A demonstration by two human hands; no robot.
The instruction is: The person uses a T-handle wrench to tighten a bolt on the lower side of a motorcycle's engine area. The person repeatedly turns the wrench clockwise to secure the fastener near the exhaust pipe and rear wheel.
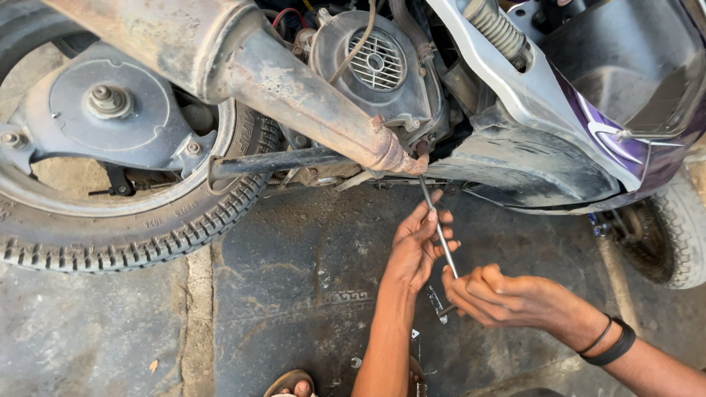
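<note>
A long thin metal wrench rod (432,212) runs from under the scooter's rusty exhaust pipe (309,95) down to my hands. My left hand (418,246) wraps its fingers around the middle of the rod. Lower down, my right hand (500,296), with black bands on the wrist, grips the rod's bottom end. The rod's top tip meets the rusty joint (412,163) where the exhaust pipe ends, below the engine fan cover (376,60).
The scooter's rear wheel (140,213) fills the left side, with the centre stand bar (272,162) beside it. Purple body panels (632,147) and a second tyre (673,235) are at right. Stained concrete floor (294,294) lies below, and my sandalled foot (293,384) is at the bottom edge.
</note>
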